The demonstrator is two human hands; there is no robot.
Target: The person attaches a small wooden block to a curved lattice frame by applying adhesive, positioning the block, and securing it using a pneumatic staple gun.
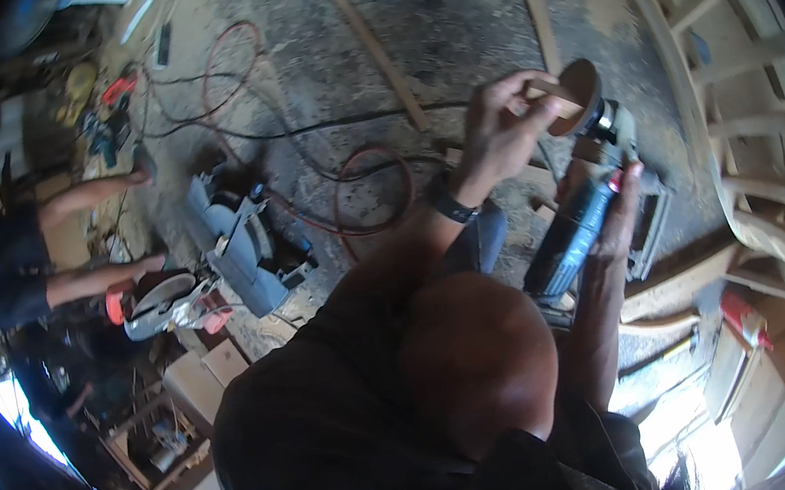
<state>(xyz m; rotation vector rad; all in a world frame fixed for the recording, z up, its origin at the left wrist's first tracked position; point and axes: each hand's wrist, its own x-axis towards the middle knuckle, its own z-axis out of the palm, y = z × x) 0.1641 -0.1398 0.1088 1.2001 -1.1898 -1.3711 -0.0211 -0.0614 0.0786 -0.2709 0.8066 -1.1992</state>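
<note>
My right hand (pixel 619 212) is wrapped round the blue body of an angle grinder (pixel 570 241). A round brown sanding disc (pixel 583 84) sits on the grinder's head, tilted toward my left hand. Between the fingers of my left hand (pixel 496 129), which wears a dark wristband, is a small piece of wood (pixel 559 99). The wood lies at the disc's face and appears to touch it. My palm and the back of the grinder hide part of each other.
Left of my arm stands a grey-blue bench saw (pixel 241 249), with red hose (pixel 409 179) and black cords looping on the floor. Long wood strips (pixel 373 47) lie ahead. A curved slatted wooden frame (pixel 747 59) lines the right. Another person's legs (pixel 83 200) show at far left.
</note>
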